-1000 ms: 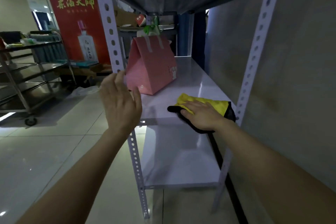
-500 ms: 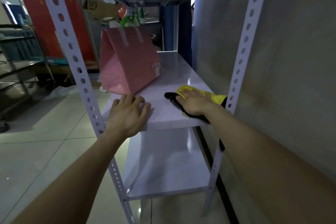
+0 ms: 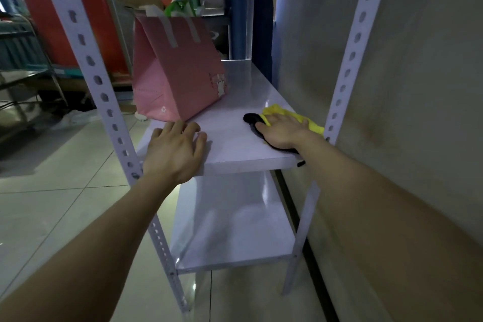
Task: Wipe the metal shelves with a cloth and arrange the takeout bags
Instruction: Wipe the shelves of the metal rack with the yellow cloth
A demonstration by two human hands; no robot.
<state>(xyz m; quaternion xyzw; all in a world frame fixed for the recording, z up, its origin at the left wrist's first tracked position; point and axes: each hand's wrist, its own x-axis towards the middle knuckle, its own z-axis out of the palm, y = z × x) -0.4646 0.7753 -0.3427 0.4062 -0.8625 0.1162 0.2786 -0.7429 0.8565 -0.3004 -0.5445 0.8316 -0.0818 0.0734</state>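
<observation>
On the middle shelf (image 3: 235, 144), the yellow cloth (image 3: 292, 119) is being pressed by the flat right hand (image 3: 283, 131), the open left hand (image 3: 175, 150) being rested beside the pink bag (image 3: 177, 81).

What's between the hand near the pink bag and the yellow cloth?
Nothing: in the head view, only bare shelf lies between the left hand and the cloth under the right hand.

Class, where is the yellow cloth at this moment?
In the head view, the yellow cloth lies on the middle shelf at its front right corner, under the right hand, right of the pink bag.
</observation>
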